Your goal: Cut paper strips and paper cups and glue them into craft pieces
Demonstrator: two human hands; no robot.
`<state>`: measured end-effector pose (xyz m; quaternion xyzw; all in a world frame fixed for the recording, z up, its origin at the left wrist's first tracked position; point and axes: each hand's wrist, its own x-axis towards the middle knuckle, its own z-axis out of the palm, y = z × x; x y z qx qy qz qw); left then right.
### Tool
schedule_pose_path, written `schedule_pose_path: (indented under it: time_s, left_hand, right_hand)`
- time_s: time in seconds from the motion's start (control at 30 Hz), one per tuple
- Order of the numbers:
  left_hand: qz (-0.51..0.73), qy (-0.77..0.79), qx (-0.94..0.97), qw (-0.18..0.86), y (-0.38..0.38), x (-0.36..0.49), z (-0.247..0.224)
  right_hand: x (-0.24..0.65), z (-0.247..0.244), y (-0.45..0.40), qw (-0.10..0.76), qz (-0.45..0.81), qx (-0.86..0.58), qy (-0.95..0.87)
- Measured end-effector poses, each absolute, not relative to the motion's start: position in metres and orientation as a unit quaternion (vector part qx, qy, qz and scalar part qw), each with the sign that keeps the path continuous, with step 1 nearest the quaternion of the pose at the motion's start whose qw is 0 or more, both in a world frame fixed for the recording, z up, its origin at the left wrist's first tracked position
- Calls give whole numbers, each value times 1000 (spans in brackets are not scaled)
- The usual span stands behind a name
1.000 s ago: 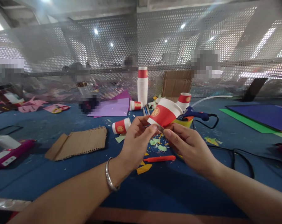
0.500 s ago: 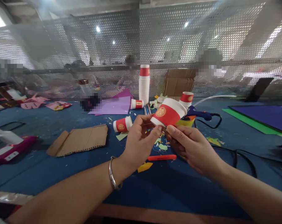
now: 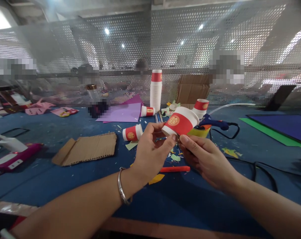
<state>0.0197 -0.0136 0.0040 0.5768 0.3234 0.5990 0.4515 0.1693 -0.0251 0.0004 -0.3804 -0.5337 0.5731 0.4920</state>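
A red and white paper cup (image 3: pixel 181 122) is tilted in the air over the table, its rim up and to the right. My left hand (image 3: pixel 152 149) is closed on the lower left of the cup, thumb at the base. Against the bottom edge of the same cup, my right hand (image 3: pixel 205 156) has thumb and fingers pinched; whether it grips the cup or something small there is hidden. Below the hands lie an orange-red pen (image 3: pixel 175 169) and a yellow paper scrap (image 3: pixel 156 179).
Behind stands a tall stack of cups (image 3: pixel 155 94). Another cup (image 3: pixel 132 132) lies beside a cardboard piece (image 3: pixel 90 149). A blue glue gun (image 3: pixel 215 124) with its black cable is at the right, near blue sheets (image 3: pixel 284 124). A magenta power strip (image 3: pixel 18 157) sits left.
The view has shifted slightly, so the table items appear a little further right. Both hands keep their hold, and the cup has turned very slightly.
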Motion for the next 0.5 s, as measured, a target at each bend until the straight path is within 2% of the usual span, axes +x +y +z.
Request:
schedule_pose_path:
  time_s: [0.3, 0.5]
  left_hand:
    - [618, 291, 621, 383, -17, 19, 2]
    - [607, 315, 584, 437, -15, 20, 2]
  right_hand:
    - [168, 1, -28, 501, 550, -373, -554]
    - [167, 1, -26, 498, 543, -374, -564]
